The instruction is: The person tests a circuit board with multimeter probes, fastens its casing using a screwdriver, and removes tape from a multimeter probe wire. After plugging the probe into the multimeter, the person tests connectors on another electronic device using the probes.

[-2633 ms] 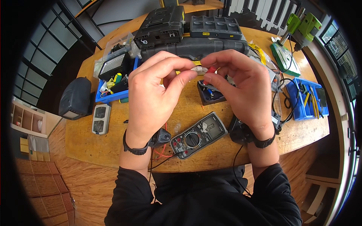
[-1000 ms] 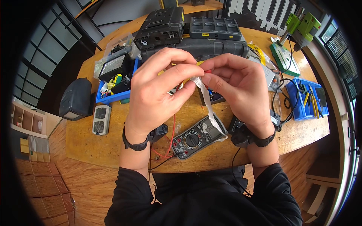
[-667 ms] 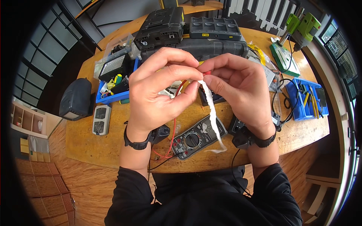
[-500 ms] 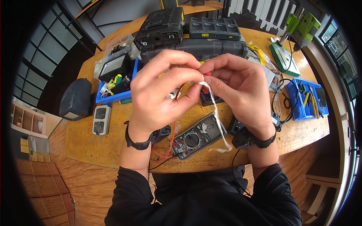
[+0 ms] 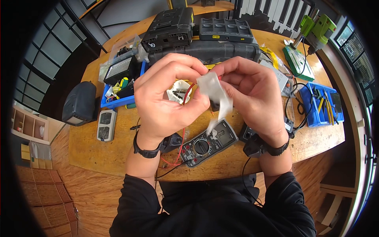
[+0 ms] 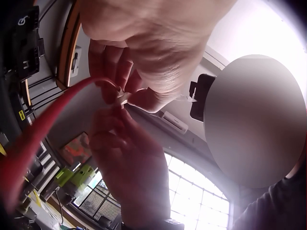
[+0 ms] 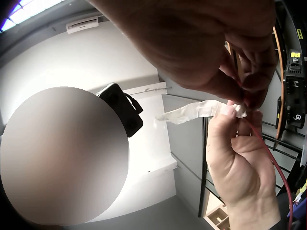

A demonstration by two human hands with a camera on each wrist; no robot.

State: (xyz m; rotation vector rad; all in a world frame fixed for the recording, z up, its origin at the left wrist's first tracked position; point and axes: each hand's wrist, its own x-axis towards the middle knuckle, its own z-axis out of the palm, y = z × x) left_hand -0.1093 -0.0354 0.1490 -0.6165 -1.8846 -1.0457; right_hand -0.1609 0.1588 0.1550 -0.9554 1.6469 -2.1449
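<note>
Both hands meet in front of the chest, above the bench. My left hand [image 5: 166, 93] pinches a strip of white tape [image 5: 213, 87] where it lies around a red test lead [image 7: 271, 153]. The tape's free end hangs loose and blurred in the head view, and stretches out toward the head in the right wrist view. The right hand [image 5: 252, 85] pinches the red end of the lead, mostly hidden by its fingers. Below lies a grey multimeter [image 5: 202, 147], a white scrap on its face. The lead's red wire passes behind the left thumb.
A white cup-like container [image 5: 179, 91] with small metal parts shows behind the left hand. Blue bins [image 5: 122, 100] with tools stand left, and another blue bin [image 5: 321, 114] right. Black cases [image 5: 167, 29] line the back; a green drill [image 5: 318, 29] stands back right.
The tape has unfurled from a small wad between the fingers into a long hanging strip, twisted earlier, now turned flat side out. The left fingers have shifted slightly; the right hand has barely moved.
</note>
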